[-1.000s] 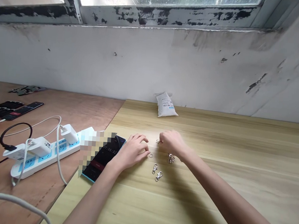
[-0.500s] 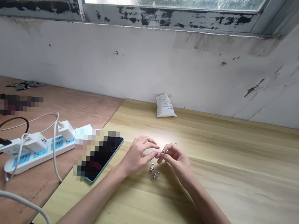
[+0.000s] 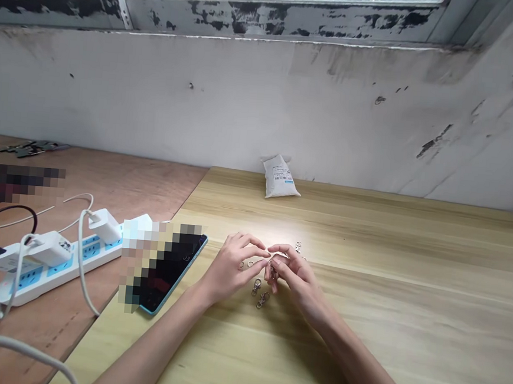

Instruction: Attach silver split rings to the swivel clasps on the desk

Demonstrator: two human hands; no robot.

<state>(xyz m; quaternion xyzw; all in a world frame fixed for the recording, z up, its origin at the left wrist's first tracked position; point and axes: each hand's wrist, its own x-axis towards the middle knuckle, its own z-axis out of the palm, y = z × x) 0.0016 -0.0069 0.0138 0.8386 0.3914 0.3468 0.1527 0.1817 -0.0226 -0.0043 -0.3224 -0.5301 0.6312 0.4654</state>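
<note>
Metal clasp (image 3: 272, 268): held over wooden tabletop (image 3: 384, 320), pinched in right hand (image 3: 292, 272). In left hand (image 3: 235, 266), thumb and fingers curved close by (whether gripping anything, not discernible). Could slip from a slack pinch; could, through a brushing fingertip, scatter loose clasps (image 3: 257, 286) and smaller rings (image 3: 250, 264).

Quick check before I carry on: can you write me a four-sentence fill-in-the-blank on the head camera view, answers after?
Nearer the camera than the right hand, ____ metal swivel clasps lie loose.
The smartphone lies to the ____ of the left hand.
The white packet lies near the stained white ____.
The power strip has socket panels coloured ____.
Missing words: two; left; wall; blue.
</note>
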